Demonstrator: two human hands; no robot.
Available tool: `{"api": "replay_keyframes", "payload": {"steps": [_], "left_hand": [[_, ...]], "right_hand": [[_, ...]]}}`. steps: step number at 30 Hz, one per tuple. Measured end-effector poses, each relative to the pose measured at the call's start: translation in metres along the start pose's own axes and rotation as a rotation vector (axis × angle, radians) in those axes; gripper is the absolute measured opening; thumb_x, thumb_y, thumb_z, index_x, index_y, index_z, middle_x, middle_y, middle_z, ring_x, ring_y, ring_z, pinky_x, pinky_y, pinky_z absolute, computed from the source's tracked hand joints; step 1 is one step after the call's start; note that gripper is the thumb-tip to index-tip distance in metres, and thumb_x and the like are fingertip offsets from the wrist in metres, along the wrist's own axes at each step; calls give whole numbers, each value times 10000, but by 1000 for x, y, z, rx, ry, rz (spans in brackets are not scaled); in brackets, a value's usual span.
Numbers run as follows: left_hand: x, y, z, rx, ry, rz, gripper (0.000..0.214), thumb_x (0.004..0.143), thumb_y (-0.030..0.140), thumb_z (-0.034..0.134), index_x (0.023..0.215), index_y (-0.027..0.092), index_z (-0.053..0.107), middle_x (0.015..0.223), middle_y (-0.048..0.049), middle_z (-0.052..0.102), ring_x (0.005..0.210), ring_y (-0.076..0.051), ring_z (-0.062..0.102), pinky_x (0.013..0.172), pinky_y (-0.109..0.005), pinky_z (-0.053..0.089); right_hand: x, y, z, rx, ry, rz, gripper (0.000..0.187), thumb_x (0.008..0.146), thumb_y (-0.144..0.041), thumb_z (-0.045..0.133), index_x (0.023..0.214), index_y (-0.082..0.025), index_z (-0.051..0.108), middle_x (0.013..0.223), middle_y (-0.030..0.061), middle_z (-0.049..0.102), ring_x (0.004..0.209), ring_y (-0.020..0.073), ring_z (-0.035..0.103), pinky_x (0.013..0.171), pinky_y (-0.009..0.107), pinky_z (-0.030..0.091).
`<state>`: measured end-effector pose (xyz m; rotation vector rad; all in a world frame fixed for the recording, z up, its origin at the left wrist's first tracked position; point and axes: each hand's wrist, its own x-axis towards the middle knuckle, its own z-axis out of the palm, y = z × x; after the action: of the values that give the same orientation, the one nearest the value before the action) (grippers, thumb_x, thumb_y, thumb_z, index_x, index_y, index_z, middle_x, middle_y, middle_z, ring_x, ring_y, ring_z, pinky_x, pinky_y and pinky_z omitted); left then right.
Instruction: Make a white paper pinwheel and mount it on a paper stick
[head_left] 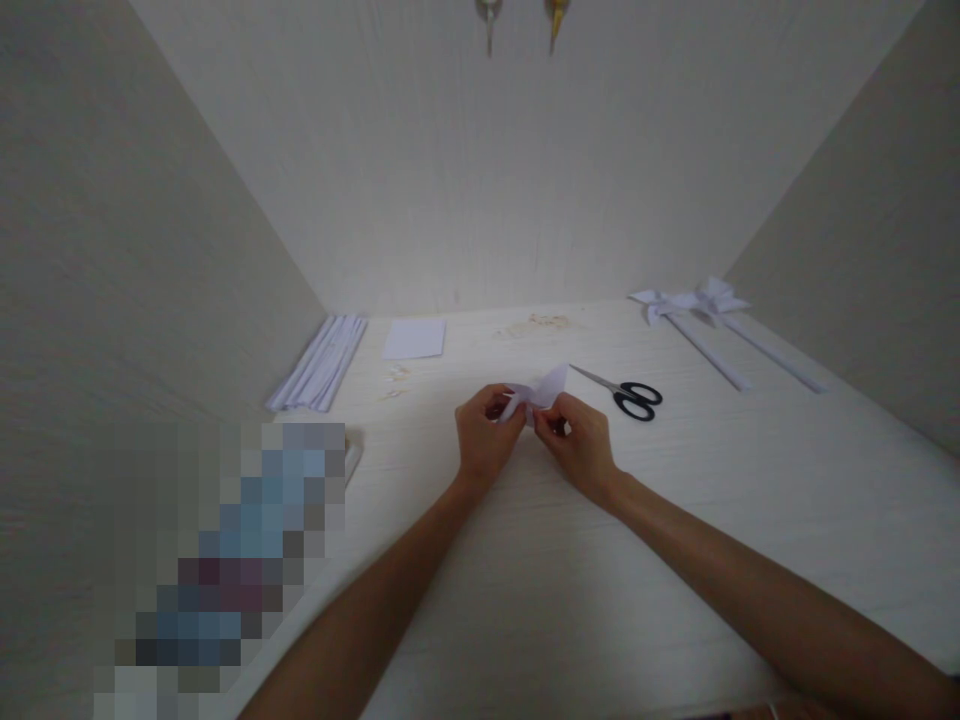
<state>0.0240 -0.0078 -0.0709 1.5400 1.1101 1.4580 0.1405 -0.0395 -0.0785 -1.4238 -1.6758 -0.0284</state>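
Both hands meet over the middle of the table, around a white paper pinwheel head [553, 383] with folded blades. My left hand [487, 428] is closed on its left side, and my right hand [579, 440] pinches it near the centre. The fingertips hide the middle of the paper, so I cannot tell whether anything small is between them. Just right of the hands lies a pair of scissors [624, 390] with black handles, blades pointing to the back left.
Two paper pinwheels on sticks [709, 348] lie at the back right. Rolled paper sticks [321, 362] are bunched at the back left, beside square white paper [415, 339]. Small tan bits [550, 321] lie near the back wall. A pixelated patch covers the left edge.
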Motion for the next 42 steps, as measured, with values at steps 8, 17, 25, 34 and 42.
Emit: {"api": "replay_keyframes", "payload": {"steps": [8, 17, 25, 34, 42], "left_hand": [[6, -1, -2, -166, 7, -95, 139, 553, 119, 627, 684, 147, 589, 644, 2, 643, 586, -114, 597, 563, -214, 468], [7, 1, -3, -183, 16, -141, 146, 547, 133, 637, 680, 141, 579, 640, 0, 648, 586, -118, 605, 570, -219, 475], [7, -3, -3, -158, 14, -110, 205, 566, 144, 615, 768, 148, 580, 679, -11, 665, 608, -128, 620, 578, -230, 490], [7, -3, -4, -143, 21, -102, 202, 567, 141, 623, 763, 147, 576, 688, -17, 669, 610, -126, 622, 571, -221, 490], [6, -2, -4, -121, -4, -98, 184, 584, 146, 622, 764, 151, 585, 697, -11, 671, 612, -124, 620, 574, -221, 487]], "right_hand": [[3, 0, -2, 133, 3, 39, 230, 765, -265, 508, 559, -175, 459, 507, -23, 454, 468, 94, 408, 465, 214, 309], [6, 2, -2, 208, -56, 208, 264, 755, -307, 526, 537, -168, 470, 484, -27, 463, 458, 92, 388, 456, 218, 298], [8, 2, -3, 283, -72, 268, 225, 743, -290, 520, 561, -161, 495, 483, -28, 460, 455, 95, 400, 449, 219, 307], [9, 2, -2, 267, -70, 261, 216, 729, -288, 541, 560, -156, 517, 481, -26, 475, 453, 93, 404, 448, 218, 306], [8, 1, -4, 247, -65, 221, 210, 733, -275, 543, 561, -157, 526, 478, -28, 467, 450, 92, 391, 441, 216, 296]]}}
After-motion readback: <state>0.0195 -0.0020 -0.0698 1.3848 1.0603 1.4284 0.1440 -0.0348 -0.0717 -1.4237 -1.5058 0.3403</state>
